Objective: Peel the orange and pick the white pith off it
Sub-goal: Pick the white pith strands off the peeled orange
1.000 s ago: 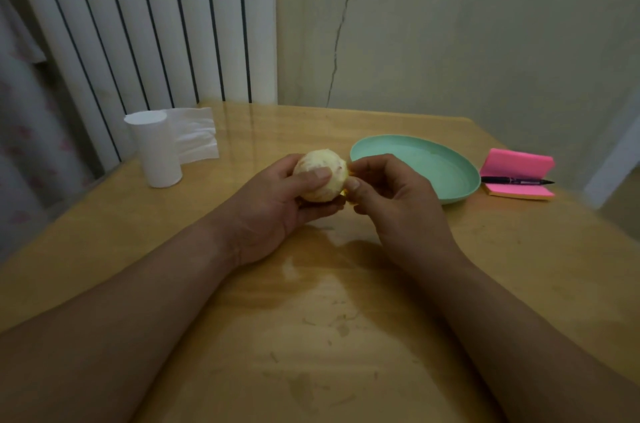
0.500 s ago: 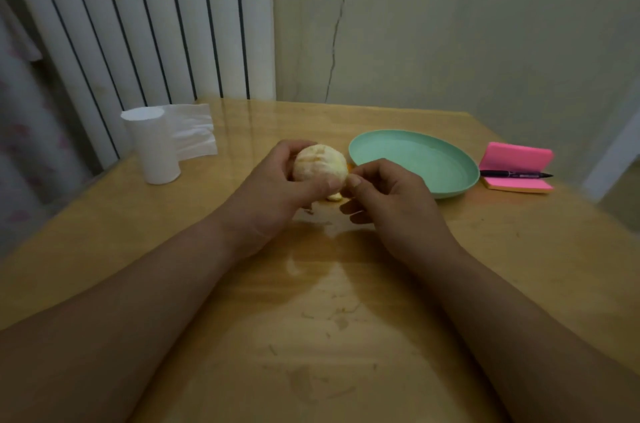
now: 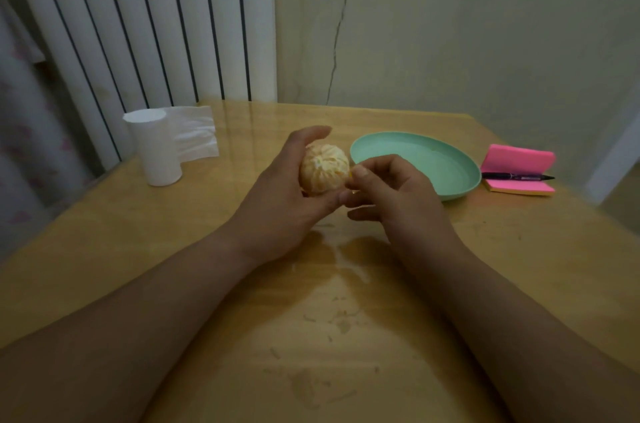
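The left hand is curled round the round, pale peeled orange, fingers behind and thumb below, and holds it above the glossy wooden table, just left of the round mint-green plastic plate; the right hand has thumb and forefinger closed in a pinch on a small yellowish bit at the fruit's right side; whether this is pith or peel I cannot tell. I judge the fruit light, soft and wet, easy to burst; it wants a loose cradle, and the pith is best taken by its loose ends and pulled along a segment. There is good room; the plate is near for scraps; the white paper roll stands well apart on the left; the pink sticky-note pad with a black pen lies beyond the plate; the table edges are well away from both hands.
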A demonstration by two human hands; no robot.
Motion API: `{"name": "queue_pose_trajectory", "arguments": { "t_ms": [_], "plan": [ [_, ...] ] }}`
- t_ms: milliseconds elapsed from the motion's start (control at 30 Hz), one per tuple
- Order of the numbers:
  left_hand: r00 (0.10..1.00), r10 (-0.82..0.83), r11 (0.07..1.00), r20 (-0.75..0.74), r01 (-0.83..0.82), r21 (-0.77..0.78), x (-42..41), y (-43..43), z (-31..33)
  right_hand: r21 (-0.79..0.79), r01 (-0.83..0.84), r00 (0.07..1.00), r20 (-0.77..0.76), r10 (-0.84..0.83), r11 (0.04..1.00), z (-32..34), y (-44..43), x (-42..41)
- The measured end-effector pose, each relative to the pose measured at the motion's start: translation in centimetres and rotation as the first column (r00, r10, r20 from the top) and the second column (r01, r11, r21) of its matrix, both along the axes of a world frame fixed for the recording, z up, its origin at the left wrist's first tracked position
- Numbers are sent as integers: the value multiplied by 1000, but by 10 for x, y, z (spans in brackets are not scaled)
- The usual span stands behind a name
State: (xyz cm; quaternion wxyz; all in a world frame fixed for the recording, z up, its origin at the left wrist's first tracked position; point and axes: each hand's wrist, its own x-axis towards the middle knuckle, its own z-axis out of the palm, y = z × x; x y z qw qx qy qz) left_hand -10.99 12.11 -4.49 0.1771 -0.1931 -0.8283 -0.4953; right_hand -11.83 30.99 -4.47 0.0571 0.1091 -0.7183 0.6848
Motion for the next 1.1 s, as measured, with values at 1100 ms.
{"name": "queue_pose_trajectory", "arguments": {
  "t_ms": [1100],
  "plan": [
    [994,0,998,114,7,-66,-4,-4,-2,578,333,842,-537,40,745,10,3,10]
  ]
}}
